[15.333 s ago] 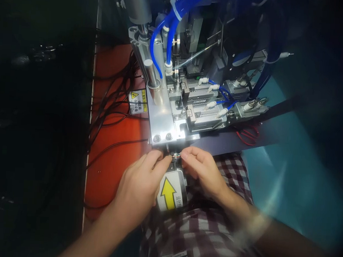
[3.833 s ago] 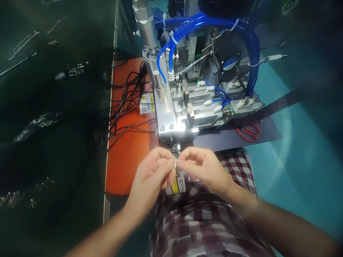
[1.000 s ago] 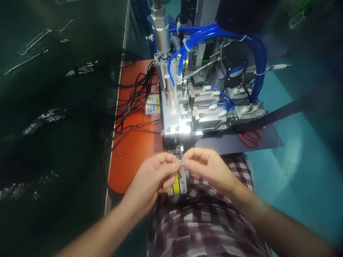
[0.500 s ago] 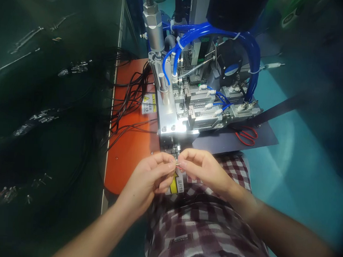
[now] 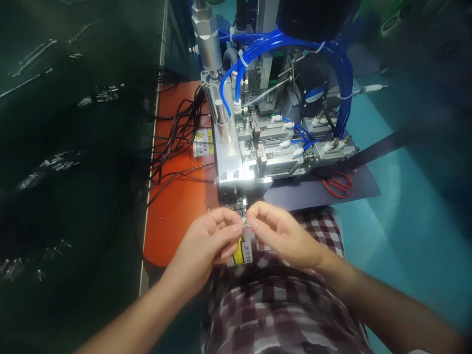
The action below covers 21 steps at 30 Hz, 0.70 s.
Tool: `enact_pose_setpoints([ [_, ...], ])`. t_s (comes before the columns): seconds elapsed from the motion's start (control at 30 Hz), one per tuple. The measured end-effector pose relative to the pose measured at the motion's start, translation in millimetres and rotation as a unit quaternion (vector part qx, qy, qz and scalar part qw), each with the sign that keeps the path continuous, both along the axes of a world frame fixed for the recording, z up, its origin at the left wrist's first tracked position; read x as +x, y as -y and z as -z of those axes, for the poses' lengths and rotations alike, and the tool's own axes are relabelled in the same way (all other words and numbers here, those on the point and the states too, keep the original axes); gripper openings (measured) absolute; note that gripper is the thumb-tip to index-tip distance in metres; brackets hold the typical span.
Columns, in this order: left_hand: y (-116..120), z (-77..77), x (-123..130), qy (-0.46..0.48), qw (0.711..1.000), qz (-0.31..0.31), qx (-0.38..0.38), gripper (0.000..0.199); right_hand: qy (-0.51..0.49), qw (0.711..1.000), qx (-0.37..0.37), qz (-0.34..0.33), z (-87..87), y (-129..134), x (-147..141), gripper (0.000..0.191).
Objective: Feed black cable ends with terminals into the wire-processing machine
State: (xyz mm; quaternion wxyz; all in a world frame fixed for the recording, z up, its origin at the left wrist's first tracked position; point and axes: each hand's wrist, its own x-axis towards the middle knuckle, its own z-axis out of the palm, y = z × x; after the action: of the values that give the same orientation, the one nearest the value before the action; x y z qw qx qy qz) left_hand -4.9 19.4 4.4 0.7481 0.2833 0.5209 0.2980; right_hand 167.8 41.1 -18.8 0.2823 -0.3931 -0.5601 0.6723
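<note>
Between my fingertips lie thin coloured wires (image 5: pixel 247 226), one reddish and others pale. My left hand (image 5: pixel 213 236) pinches them between thumb and forefinger, its other fingers curled. From the other side, my right hand (image 5: pixel 282 234) has thumb and forefinger at the wire ends, closed in a pinch with a small gap to the left fingertips. Both hands are just in front of the metal machine (image 5: pixel 236 166), above a label with a yellow arrow (image 5: pixel 239 253). Where the wires run inside the left hand is hidden.
Black cables (image 5: pixel 179 127) cross the orange base plate (image 5: pixel 179 232) from the dark table at left, where several bundles with shiny ends (image 5: pixel 59 161) lie. Blue air hoses (image 5: pixel 289 41) arch over the machine. Red-handled scissors (image 5: pixel 337 185) rest on a grey plate at right.
The fingertips of my two hands have come slightly apart, with more of the thin wires showing between them. The view has shifted a little.
</note>
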Motion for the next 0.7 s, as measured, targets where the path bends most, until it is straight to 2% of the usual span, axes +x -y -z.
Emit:
enact_pose_setpoints([
  [0.07,2.1,-0.9,1.4,-0.045,0.999,0.010,0.025,0.018,0.057,0.996,0.057,-0.046,-4.8,-5.7,7.2,0.016],
  [0.13,4.3,-3.1,3.1,-0.085,0.995,0.018,0.055,0.019,0.124,0.977,0.142,-0.094,-12.4,-11.5,13.5,0.013],
  [0.23,6.6,-6.8,5.9,-0.110,0.991,0.018,0.077,0.017,0.231,0.921,0.287,-0.124,-24.8,-16.2,16.5,0.012],
  [0.33,7.6,-6.6,7.2,-0.111,0.991,0.010,0.079,0.016,0.323,0.867,0.366,-0.104,-33.3,-13.3,12.6,0.016],
  [0.4,7.7,-4.7,7.0,-0.103,0.992,0.003,0.074,0.017,0.339,0.867,0.354,-0.090,-36.1,-8.8,9.4,0.016],
  [0.5,6.6,-3.2,7.3,-0.055,0.998,-0.011,0.041,0.016,0.295,0.919,0.249,-0.076,-36.6,-2.2,6.5,0.019],
  [0.57,5.3,-4.5,8.4,-0.014,0.999,-0.027,0.014,0.016,0.264,0.942,0.199,-0.063,-34.5,1.6,4.7,0.020],
  [0.63,4.4,-6.6,9.7,0.009,0.999,-0.048,-0.001,0.016,0.267,0.935,0.232,-0.037,-31.1,4.8,2.0,0.017],
  [0.7,4.4,-7.8,10.6,0.017,0.998,-0.064,-0.005,0.016,0.301,0.892,0.336,-0.007,-27.4,7.2,-1.0,0.017],
])
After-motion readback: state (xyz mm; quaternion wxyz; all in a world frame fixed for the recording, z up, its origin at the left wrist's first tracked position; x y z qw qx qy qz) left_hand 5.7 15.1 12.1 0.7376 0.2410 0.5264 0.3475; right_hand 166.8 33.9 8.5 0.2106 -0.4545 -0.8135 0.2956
